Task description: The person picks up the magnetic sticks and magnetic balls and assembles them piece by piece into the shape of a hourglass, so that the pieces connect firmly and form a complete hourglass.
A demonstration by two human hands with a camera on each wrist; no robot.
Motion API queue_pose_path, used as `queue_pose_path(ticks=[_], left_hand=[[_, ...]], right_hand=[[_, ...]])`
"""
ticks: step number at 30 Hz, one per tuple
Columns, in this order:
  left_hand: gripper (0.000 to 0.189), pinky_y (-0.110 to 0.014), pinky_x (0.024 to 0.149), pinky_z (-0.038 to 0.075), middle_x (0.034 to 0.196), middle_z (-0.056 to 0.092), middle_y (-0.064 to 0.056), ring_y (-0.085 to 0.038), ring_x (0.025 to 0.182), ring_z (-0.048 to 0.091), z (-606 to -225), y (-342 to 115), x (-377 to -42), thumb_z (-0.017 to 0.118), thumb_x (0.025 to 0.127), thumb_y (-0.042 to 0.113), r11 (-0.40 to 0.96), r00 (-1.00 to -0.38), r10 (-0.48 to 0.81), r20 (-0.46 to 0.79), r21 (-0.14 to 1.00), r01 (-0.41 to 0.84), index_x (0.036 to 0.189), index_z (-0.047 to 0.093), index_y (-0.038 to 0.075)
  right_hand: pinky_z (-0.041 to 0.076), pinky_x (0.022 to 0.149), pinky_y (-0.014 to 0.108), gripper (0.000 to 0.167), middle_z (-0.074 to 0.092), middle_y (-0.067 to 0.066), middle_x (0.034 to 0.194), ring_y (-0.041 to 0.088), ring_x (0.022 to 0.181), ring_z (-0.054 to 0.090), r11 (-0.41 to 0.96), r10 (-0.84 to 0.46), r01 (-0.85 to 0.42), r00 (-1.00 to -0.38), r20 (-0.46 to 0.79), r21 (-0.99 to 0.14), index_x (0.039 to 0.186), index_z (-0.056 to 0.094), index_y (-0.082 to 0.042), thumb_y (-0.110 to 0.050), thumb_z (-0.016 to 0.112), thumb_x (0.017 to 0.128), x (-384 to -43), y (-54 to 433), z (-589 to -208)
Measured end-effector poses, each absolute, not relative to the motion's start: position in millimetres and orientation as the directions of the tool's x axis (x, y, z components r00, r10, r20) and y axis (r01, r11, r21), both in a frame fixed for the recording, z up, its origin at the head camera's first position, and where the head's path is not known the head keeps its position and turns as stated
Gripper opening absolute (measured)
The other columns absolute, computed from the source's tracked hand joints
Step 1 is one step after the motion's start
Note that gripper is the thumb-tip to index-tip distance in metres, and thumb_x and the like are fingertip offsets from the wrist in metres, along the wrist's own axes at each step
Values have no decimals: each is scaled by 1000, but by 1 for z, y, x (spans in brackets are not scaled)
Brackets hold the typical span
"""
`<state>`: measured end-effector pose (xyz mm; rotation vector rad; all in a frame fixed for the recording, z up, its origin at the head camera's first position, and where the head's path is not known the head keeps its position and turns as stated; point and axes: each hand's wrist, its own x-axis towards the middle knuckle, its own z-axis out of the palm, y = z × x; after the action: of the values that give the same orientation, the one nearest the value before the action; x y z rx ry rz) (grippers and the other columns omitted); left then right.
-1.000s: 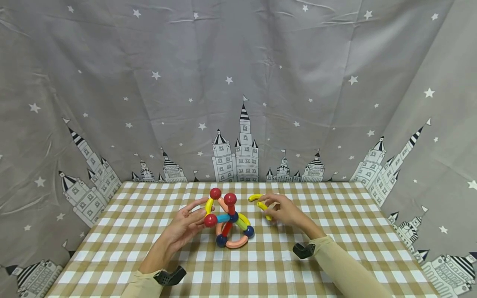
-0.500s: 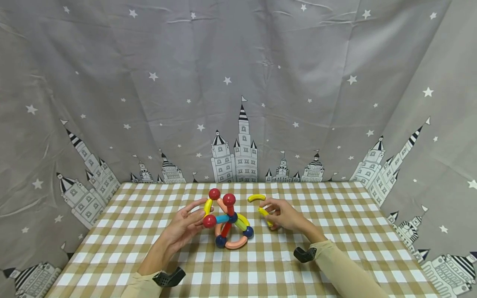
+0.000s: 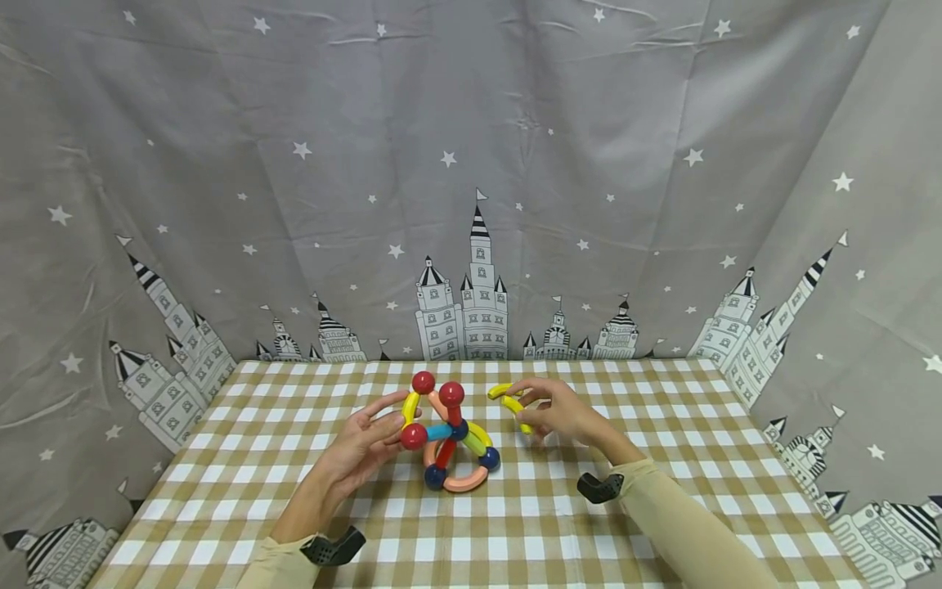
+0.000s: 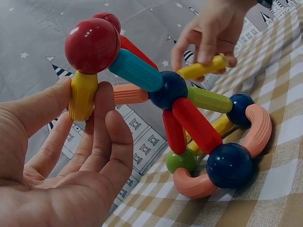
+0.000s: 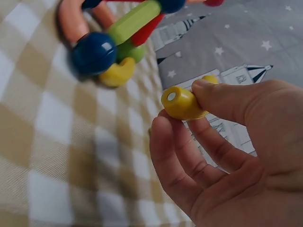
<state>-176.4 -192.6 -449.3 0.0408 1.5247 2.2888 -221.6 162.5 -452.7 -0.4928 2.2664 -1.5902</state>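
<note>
A magnetic ball-and-rod structure stands on the cloth, with red balls at the top and a dark blue ball point(image 3: 436, 477) at its base. My left hand point(image 3: 358, 451) pinches an upright yellow curved rod point(image 4: 84, 97) of this structure between thumb and fingers, just under a red ball point(image 4: 92, 46). To the right of the structure, my right hand point(image 3: 565, 415) holds a loose yellow curved rod point(image 5: 182, 104) by thumb and fingertips; its magnetic end faces the structure, apart from it. A second loose yellow curved rod point(image 3: 498, 392) lies behind, partly hidden by the right fingers.
A brown-and-white checked cloth point(image 3: 486, 540) covers the table. Behind it hangs a grey curtain point(image 3: 611, 221) printed with castles and stars. A green ball point(image 4: 181, 162) sits low in the structure, hidden in the head view.
My right hand dips slightly toward me with its yellow rod, then shifts back up and left, overlapping the loose rod behind. The left hand and structure stay nearly still.
</note>
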Motion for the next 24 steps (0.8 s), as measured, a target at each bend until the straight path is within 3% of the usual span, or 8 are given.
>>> queue_pose_path(ticks=[3, 12, 24], left_hand=[[61, -36, 93, 55, 134, 61, -19, -22, 105, 70, -449, -193, -177, 61, 103, 6, -333, -923, 337, -185, 894, -300, 157, 32, 3], [56, -36, 93, 55, 136, 61, -20, -21, 106, 70, -450, -192, -177, 59, 104, 6, -334, -924, 336, -181, 895, -297, 155, 36, 5], [57, -36, 93, 55, 134, 62, -18, -21, 106, 70, -448, -192, -177, 60, 103, 5, -338, -922, 346, -175, 893, -297, 155, 35, 5]], right_hand=[[60, 65, 47, 38, 63, 19, 119, 27, 70, 68, 316, -461, -98, -885, -62, -944, 132, 65, -11, -7, 73, 95, -225, 158, -442], [59, 76, 54, 37, 65, 15, 123, 25, 88, 70, 251, -444, -4, -889, -111, -968, 131, 67, -17, -9, 74, 96, -238, 139, -415], [61, 75, 45, 40, 61, 17, 124, 33, 92, 70, 165, -445, 85, -883, -151, -983, 134, 65, -18, -11, 74, 96, -248, 107, -390]])
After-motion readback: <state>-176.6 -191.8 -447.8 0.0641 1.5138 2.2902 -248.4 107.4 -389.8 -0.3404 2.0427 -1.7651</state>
